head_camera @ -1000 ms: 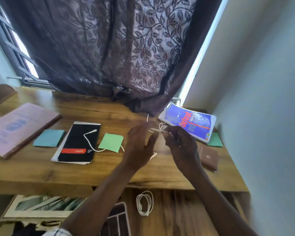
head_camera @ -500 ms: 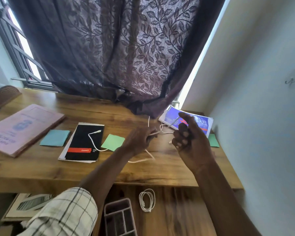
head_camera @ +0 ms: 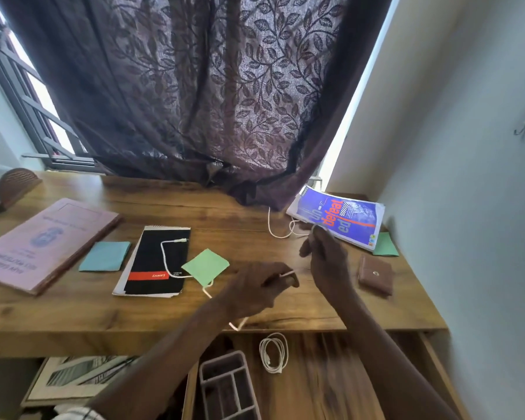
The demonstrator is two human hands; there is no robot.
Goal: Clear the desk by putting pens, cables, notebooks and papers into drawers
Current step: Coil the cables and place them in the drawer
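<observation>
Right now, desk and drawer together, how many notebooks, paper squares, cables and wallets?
Notebooks: 3 (pink notebook, black notebook, blue notebook)
Paper squares: 3 (teal square, middle green square, right green square)
Cables: 2 (desk cable, drawer cable)
Wallets: 1
Total: 9

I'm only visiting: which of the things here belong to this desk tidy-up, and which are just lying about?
Part of the job: white cable, pinched by the left hand and right hand; black notebook; pink book; blue magazine; teal paper; green paper; open drawer holding a coiled cable.

Just lying about: brown wallet; curtain; half-round wooden piece.
</observation>
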